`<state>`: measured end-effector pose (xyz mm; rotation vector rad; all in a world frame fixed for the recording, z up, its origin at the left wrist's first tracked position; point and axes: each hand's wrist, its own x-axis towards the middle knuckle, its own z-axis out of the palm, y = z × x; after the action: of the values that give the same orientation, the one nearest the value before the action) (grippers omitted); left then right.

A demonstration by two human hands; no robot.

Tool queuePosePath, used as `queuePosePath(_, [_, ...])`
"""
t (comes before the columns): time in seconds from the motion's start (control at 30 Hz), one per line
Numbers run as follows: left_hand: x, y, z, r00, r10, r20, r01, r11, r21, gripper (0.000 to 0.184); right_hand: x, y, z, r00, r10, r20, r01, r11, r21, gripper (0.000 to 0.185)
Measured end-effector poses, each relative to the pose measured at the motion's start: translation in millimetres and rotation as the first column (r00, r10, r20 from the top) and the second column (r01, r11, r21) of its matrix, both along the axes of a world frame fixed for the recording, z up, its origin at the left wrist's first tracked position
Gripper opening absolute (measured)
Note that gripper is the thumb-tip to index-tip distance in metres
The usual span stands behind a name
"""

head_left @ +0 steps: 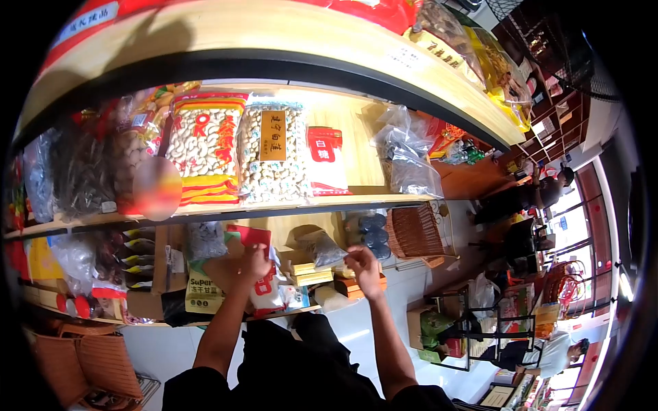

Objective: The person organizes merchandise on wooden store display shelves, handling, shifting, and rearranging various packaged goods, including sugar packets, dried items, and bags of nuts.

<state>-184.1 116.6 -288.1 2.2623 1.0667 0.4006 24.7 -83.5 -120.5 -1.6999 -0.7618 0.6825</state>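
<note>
My left hand is closed at the upper edge of a red and white bag on the lower shelf. A flat red packet lies just behind that hand. Fingers bent, my right hand pinches the corner of a clear plastic bag with greyish contents. Beneath this bag is a stack of yellow packets. To the left of my left forearm stands a green "Super" pouch. What lies inside my left fist is partly hidden.
The upper shelf holds bags of cashews, white lotus seeds and white sugar. Its dark front edge runs above my hands. A wicker basket stands right, a brown chair lower left. Other people are at right.
</note>
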Motion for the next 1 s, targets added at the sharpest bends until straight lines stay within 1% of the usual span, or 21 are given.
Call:
queuePosePath(0.03, [12.7, -0.6, 27.5, 0.998, -0.050, -0.032, 0.047, 0.995, -0.086, 0.032, 3.1, 11.0, 13.4, 1.000, -0.003, 0.026, 0.001, 0.999, 0.052, 0.020])
queuePosePath(0.07, [20.5, -2.7, 38.0, 0.983, -0.131, 0.128, 0.139, 0.989, -0.055, 0.033, 6.5, 22.5, 26.6, 0.999, -0.008, 0.051, 0.003, 0.994, 0.106, 0.019])
queuePosePath(0.1, [27.3, -5.0, 61.6, 0.946, -0.249, 0.206, 0.266, 0.962, -0.059, 0.035, 12.1, 33.8, 41.5, 1.000, -0.010, 0.012, 0.008, 0.994, 0.113, 0.018])
queuePosePath(0.13, [30.7, -13.3, 109.2, 0.923, -0.300, 0.243, 0.355, 0.906, -0.229, 0.034, 19.3, 47.5, 53.5, 1.000, -0.011, -0.024, 0.014, 0.992, 0.123, 0.016])
queuePosePath(0.17, [35.2, -21.1, 145.5, 0.892, -0.362, 0.270, 0.416, 0.891, -0.180, 0.031, 28.2, 65.9, 55.9, 0.994, -0.033, 0.108, 0.009, 0.977, 0.211, 0.015])
queuePosePath(0.2, [42.7, -28.4, 165.1, 0.840, -0.424, 0.339, 0.477, 0.874, -0.090, 0.029, 35.7, 84.5, 65.2, 0.982, -0.064, 0.177, 0.025, 0.976, 0.215, 0.015])
queuePosePath(0.23, [51.9, -33.8, 180.4, 0.819, -0.477, 0.319, 0.497, 0.868, 0.022, 0.033, 43.0, 105.1, 73.2, 0.952, -0.097, 0.290, 0.010, 0.957, 0.289, 0.016])
queuePosePath(0.27, [56.2, -39.4, 210.2, 0.808, -0.486, 0.333, 0.509, 0.861, 0.022, 0.034, 48.5, 122.9, 81.4, 0.955, -0.120, 0.272, 0.043, 0.961, 0.273, 0.020])
queuePosePath(0.33, [68.5, -46.7, 238.8, 0.817, -0.448, 0.364, 0.421, 0.894, 0.157, 0.040, 68.6, 162.6, 71.5, 0.943, -0.188, 0.274, 0.152, 0.977, 0.149, 0.036])
queuePosePath(0.37, [74.3, -46.6, 249.4, 0.828, -0.426, 0.363, 0.391, 0.905, 0.171, 0.044, 73.7, 178.5, 62.1, 0.938, -0.210, 0.278, 0.189, 0.977, 0.099, 0.047])
queuePosePath(0.4, [79.4, -44.8, 257.2, 0.840, -0.402, 0.364, 0.359, 0.915, 0.185, 0.047, 69.7, 191.2, 67.1, 0.932, -0.228, 0.283, 0.224, 0.973, 0.048, 0.059])
queuePosePath(0.43, [84.1, -41.4, 258.3, 0.873, -0.376, 0.310, 0.327, 0.924, 0.201, 0.052, 66.7, 195.1, 71.0, 0.949, -0.139, 0.283, 0.177, 0.978, -0.114, 0.074])
queuePosePath(0.47, [87.2, -35.9, 258.7, 0.890, -0.367, 0.271, 0.324, 0.927, 0.192, 0.057, 62.4, 193.8, 72.1, 0.889, -0.110, 0.444, 0.218, 0.955, -0.200, 0.080])
queuePosePath(0.53, [91.9, -30.1, 249.9, 0.925, -0.323, 0.200, 0.286, 0.939, 0.191, 0.063, 47.7, 195.3, 79.3, 0.784, -0.097, 0.613, 0.314, 0.914, -0.256, 0.080])
queuePosePath(0.6, [95.8, -29.8, 244.3, 0.931, -0.320, 0.174, 0.283, 0.936, 0.211, 0.068, 46.9, 194.2, 84.6, 0.799, -0.098, 0.594, 0.312, 0.911, -0.270, 0.078])
queuePosePath(0.67, [102.0, -32.4, 239.6, 0.947, -0.305, 0.102, 0.269, 0.924, 0.270, 0.069, 52.3, 191.6, 84.4, 0.860, -0.099, 0.501, 0.265, 0.925, -0.272, 0.077])
queuePosePath(0.73, [106.5, -36.3, 238.7, 0.956, -0.286, 0.060, 0.261, 0.928, 0.266, 0.069, 60.2, 192.5, 73.0, 0.854, -0.129, 0.504, 0.269, 0.939, -0.214, 0.075])
queuePosePath(0.77, [108.7, -36.9, 239.4, 0.963, -0.269, 0.024, 0.253, 0.929, 0.269, 0.070, 65.6, 192.8, 69.4, 0.865, -0.114, 0.489, 0.215, 0.964, -0.155, 0.073])
queuePosePath(0.87, [112.4, -38.8, 241.6, 0.963, -0.259, 0.074, 0.240, 0.950, 0.201, 0.072, 81.4, 192.6, 61.2, 0.886, -0.110, 0.451, 0.141, 0.989, -0.036, 0.070])
queuePosePath(0.97, [116.4, -42.7, 241.8, 0.969, -0.238, 0.064, 0.221, 0.954, 0.204, 0.072, 100.6, 194.5, 51.6, 0.964, -0.059, 0.260, 0.065, 0.998, -0.011, 0.072])
queuePosePath(1.0, [117.0, -43.2, 242.7, 0.969, -0.234, 0.080, 0.215, 0.957, 0.194, 0.072, 113.6, 201.8, 32.7, 0.988, -0.055, 0.145, 0.045, 0.997, 0.069, 0.070])
